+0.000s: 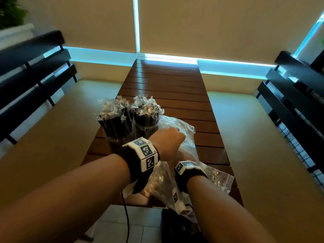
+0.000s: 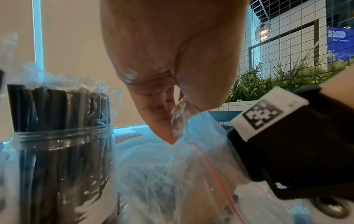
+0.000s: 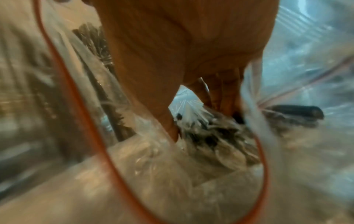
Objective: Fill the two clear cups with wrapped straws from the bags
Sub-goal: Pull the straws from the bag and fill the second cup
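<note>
Far left of the slatted wooden worktop stand two clear cups side by side. The left cup is packed with upright black wrapped straws, their crinkled wrapper ends rising above the rim. The right cup, touching or just beside it, is likewise loaded with straws.

Next to the right: the left hand, wearing a coded wrist band, reaches across over a clear plastic bag. In the left wrist view its thumb and a finger pinch a gathered fold of the film close to the red zip line, lifting the mouth of the bag.

Further right and nearer the person, the right hand is inside the bag (hidden under the film in the head view, where only its banded wrist shows). In the right wrist view, which is blurred, its fingers point down toward a heap of wrapped straws on the bag's floor. Whether they have closed on any straws cannot be told.

A second crumpled bag lies at the near right edge of the worktop.
</note>
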A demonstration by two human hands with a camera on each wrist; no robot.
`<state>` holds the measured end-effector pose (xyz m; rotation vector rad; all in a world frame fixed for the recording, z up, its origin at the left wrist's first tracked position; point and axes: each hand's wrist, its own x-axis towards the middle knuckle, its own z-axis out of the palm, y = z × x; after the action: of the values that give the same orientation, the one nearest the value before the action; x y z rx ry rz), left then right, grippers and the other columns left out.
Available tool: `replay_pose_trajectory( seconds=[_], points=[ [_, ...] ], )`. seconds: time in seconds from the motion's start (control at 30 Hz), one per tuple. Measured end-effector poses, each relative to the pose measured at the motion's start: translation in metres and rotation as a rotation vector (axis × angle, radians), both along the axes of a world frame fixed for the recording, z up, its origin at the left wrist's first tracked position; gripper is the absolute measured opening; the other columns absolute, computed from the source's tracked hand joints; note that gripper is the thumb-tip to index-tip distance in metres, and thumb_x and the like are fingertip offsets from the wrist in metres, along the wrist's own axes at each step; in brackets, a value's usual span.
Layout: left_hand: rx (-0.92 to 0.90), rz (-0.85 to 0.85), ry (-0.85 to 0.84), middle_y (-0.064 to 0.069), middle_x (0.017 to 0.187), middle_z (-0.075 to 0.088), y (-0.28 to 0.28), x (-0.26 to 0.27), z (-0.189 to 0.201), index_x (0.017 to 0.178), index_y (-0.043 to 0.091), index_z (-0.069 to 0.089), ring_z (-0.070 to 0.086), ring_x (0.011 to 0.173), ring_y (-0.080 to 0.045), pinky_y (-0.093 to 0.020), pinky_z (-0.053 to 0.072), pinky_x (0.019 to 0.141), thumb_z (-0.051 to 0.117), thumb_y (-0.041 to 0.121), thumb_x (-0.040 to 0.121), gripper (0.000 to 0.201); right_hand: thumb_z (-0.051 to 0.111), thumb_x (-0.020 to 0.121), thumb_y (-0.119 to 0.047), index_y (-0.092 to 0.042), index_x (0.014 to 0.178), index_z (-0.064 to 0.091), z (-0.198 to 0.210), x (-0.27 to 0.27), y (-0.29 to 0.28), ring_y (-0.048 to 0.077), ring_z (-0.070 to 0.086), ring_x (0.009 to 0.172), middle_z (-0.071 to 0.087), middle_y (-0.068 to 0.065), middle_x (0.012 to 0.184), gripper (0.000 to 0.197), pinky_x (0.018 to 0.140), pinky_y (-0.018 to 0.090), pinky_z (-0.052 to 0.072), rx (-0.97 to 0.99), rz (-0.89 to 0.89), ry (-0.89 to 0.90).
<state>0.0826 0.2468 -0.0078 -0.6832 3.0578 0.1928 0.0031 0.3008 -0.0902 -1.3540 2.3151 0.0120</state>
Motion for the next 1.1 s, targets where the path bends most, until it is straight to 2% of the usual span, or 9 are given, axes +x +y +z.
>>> replay_pose_trajectory(
  seconds=[0.17, 0.4, 0.5, 0.57, 0.63, 0.67, 0.77, 0.97, 1.1],
  points=[
    [0.039, -0.013, -0.008, -0.006, 0.109, 0.058, -0.002, -0.001, -0.008, 0.109, 0.011, 0.062, 0.063, 0.093, -0.026, -0.041, 0.056, 0.081, 0.057, 0.014, 0.089, 0.022, 0.042, 0.1, -0.029, -0.017, 0.133, 0.051, 0.01, -0.004, -0.001, 0.027, 0.047, 0.129, 0.051, 0.007, 0.14, 0.036, 0.108, 0.042, 0.038, -0.045, 0.003, -0.043],
    [0.04, 0.003, -0.037, -0.004, 0.105, 0.055, -0.011, -0.005, -0.016, 0.095, 0.013, 0.054, 0.06, 0.088, -0.022, -0.037, 0.055, 0.077, 0.06, 0.027, 0.09, 0.016, 0.044, 0.101, -0.023, -0.014, 0.136, 0.049, 0.02, -0.015, -0.006, 0.025, 0.048, 0.129, 0.051, 0.008, 0.139, 0.037, 0.106, 0.036, 0.04, 0.025, 0.052, -0.061],
    [0.03, 0.058, 0.008, -0.006, 0.105, 0.056, -0.016, -0.009, -0.018, 0.092, 0.016, 0.052, 0.061, 0.09, -0.025, -0.038, 0.055, 0.077, 0.059, 0.024, 0.09, 0.011, 0.047, 0.101, -0.007, 0.0, 0.136, 0.048, 0.008, -0.023, -0.021, 0.017, 0.057, 0.122, 0.051, 0.017, 0.141, 0.036, 0.087, 0.012, 0.047, 0.007, -0.039, -0.313],
    [0.005, 0.108, 0.052, -0.007, 0.102, 0.055, -0.019, -0.014, -0.017, 0.099, 0.01, 0.057, 0.062, 0.087, -0.026, -0.035, 0.052, 0.073, 0.062, 0.018, 0.089, 0.014, 0.041, 0.1, 0.005, -0.005, 0.119, 0.055, 0.011, -0.027, -0.025, -0.015, 0.064, 0.074, 0.074, 0.01, 0.106, 0.026, 0.063, 0.003, 0.044, -0.081, -0.087, -0.416],
    [-0.016, 0.154, 0.056, -0.01, 0.101, 0.052, -0.022, -0.019, -0.014, 0.1, 0.007, 0.055, 0.062, 0.085, -0.03, -0.033, 0.045, 0.068, 0.065, 0.012, 0.086, 0.018, 0.044, 0.1, -0.004, -0.016, 0.073, 0.055, 0.018, -0.027, -0.029, -0.008, 0.05, 0.032, 0.061, -0.011, 0.042, 0.031, 0.067, 0.018, 0.052, -0.059, -0.237, -0.486],
    [-0.024, 0.172, 0.057, -0.012, 0.103, 0.051, -0.024, -0.021, -0.011, 0.101, 0.006, 0.054, 0.063, 0.088, -0.032, -0.034, 0.045, 0.069, 0.064, 0.008, 0.084, 0.019, 0.048, 0.098, -0.011, -0.015, 0.06, 0.052, 0.019, -0.029, -0.03, 0.002, 0.046, 0.024, 0.053, -0.007, 0.033, 0.038, 0.063, 0.029, 0.051, -0.034, -0.294, -0.525],
    [-0.054, 0.235, 0.064, -0.016, 0.109, 0.05, -0.033, -0.026, -0.007, 0.108, 0.003, 0.052, 0.064, 0.094, -0.037, -0.04, 0.051, 0.076, 0.055, -0.003, 0.087, 0.022, 0.056, 0.094, -0.026, -0.009, 0.056, 0.054, 0.035, -0.032, -0.024, 0.015, 0.05, 0.031, 0.056, 0.004, 0.043, 0.042, 0.045, 0.023, 0.043, 0.003, -0.327, -0.521],
    [-0.138, 0.292, 0.05, -0.019, 0.119, 0.052, -0.052, -0.035, 0.004, 0.118, 0.002, 0.05, 0.063, 0.104, -0.039, -0.044, 0.051, 0.084, 0.048, -0.001, 0.093, 0.026, 0.064, 0.091, -0.024, -0.01, 0.088, 0.058, 0.086, -0.046, 0.007, 0.014, 0.045, 0.045, 0.051, 0.003, 0.06, 0.015, 0.046, 0.024, 0.038, 0.016, -0.299, -0.537],
    [-0.075, 0.393, 0.052, -0.018, 0.12, 0.055, -0.06, -0.036, 0.012, 0.118, 0.003, 0.054, 0.063, 0.109, -0.038, -0.043, 0.051, 0.085, 0.053, 0.004, 0.093, 0.025, 0.07, 0.087, -0.033, -0.011, 0.101, 0.063, 0.122, -0.059, 0.036, 0.016, 0.058, 0.057, 0.065, 0.007, 0.07, 0.027, 0.057, 0.027, 0.051, -0.013, -0.233, -0.474]
  ],
)
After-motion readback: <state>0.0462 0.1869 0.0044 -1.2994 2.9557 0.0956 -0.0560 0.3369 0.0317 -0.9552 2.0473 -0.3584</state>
